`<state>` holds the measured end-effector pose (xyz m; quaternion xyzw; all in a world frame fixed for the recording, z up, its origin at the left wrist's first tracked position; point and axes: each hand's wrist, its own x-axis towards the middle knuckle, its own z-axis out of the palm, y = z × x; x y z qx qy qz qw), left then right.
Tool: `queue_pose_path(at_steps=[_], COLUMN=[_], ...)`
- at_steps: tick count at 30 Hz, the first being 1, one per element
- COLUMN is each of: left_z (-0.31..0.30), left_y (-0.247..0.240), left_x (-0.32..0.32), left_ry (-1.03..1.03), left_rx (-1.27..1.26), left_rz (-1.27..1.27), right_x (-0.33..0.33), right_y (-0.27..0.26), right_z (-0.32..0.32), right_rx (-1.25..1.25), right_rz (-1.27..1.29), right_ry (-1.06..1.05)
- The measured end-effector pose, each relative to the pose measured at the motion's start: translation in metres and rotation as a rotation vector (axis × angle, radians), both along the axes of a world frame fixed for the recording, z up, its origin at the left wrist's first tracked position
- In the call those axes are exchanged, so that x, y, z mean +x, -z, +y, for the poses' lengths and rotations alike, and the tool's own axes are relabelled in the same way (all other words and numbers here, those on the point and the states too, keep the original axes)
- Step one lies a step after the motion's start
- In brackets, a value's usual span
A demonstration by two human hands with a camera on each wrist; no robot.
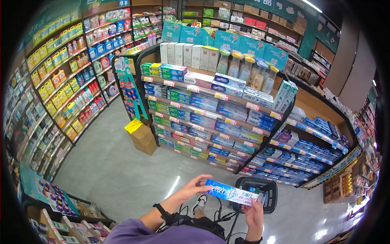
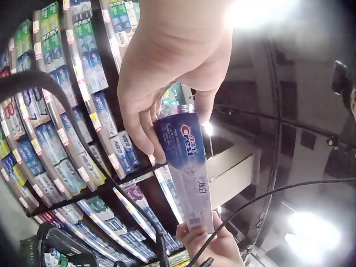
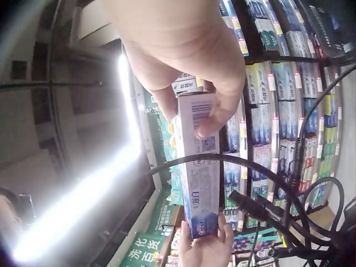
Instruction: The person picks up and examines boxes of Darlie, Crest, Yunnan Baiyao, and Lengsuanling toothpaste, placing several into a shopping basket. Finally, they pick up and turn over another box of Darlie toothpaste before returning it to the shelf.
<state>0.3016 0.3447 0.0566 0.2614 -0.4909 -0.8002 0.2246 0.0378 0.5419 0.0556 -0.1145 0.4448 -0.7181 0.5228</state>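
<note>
A long blue-and-white Crest toothpaste box (image 1: 229, 192) is held level in front of the body. My left hand (image 1: 196, 188) grips its blue end, thumb and fingers on opposite sides, as the left wrist view shows of that hand (image 2: 172, 67). At the white end, my right hand (image 1: 254, 213) pinches the box. In the right wrist view the right hand (image 3: 183, 50) has a finger lying over the box's printed side (image 3: 200, 178), near a barcode. Beyond the box on the floor stands a black shopping basket (image 1: 273, 184) with some packages inside.
A shelf unit (image 1: 209, 114) full of toothpaste boxes faces me, with bottles (image 1: 245, 69) on top. A cardboard carton (image 1: 144, 139) stands on the grey floor (image 1: 101, 150) at its left. Black cables (image 3: 261, 172) hang near the hands. Detergent shelves (image 1: 61, 77) line the left.
</note>
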Motion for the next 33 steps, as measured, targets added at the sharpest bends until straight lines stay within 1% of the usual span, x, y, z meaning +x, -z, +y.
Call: queue_pose_path(at_steps=[3, 5, 6, 8, 9, 12, 14, 17, 20, 25, 29, 33], left_z=[0.000, -0.009, -0.008, -0.009, -0.007, -0.014, -0.013, -0.017, -0.017, -0.011, -0.002, 0.014], left_y=[-0.006, -0.008, -0.005, -0.010, -0.013, -0.019, -0.026, -0.022, -0.021, -0.018, -0.007, -0.007], left_x=[-0.009, -0.012, -0.015, -0.022, -0.024, -0.032, -0.040, -0.051, -0.060, -0.076, -0.095, -0.126], left_ry=[0.000, -0.006, 0.014, 0.016, 0.014, -0.006, -0.027, 0.003, 0.023, 0.036, 0.111, 0.194], left_rx=[-0.040, -0.147, -0.182, -0.075, -0.046, -0.002, 0.000, 0.023, 0.010, 0.038, 0.057, 0.086], left_rz=[0.012, -0.069, -0.107, 0.016, 0.010, -0.016, 0.006, 0.044, 0.041, 0.049, 0.035, -0.003], right_x=[-0.002, -0.002, -0.007, -0.011, -0.018, -0.025, -0.024, -0.035, -0.042, -0.042, -0.040, -0.045], right_y=[-0.005, -0.009, -0.003, -0.007, 0.002, 0.002, -0.004, 0.001, -0.009, -0.010, -0.006, 0.003], right_z=[0.001, -0.001, 0.002, 0.002, 0.004, 0.004, 0.004, 0.008, 0.017, 0.039, 0.065, 0.100], right_rx=[-0.008, -0.061, -0.034, -0.054, -0.042, -0.035, -0.029, -0.002, 0.008, 0.044, 0.095, 0.144], right_rz=[-0.009, -0.008, -0.006, -0.010, -0.014, -0.025, -0.032, -0.015, 0.003, 0.014, 0.038, 0.126], right_ry=[0.048, 0.060, 0.084, 0.067, 0.057, 0.052, 0.095, 0.078, 0.068, 0.144, 0.209, 0.301])
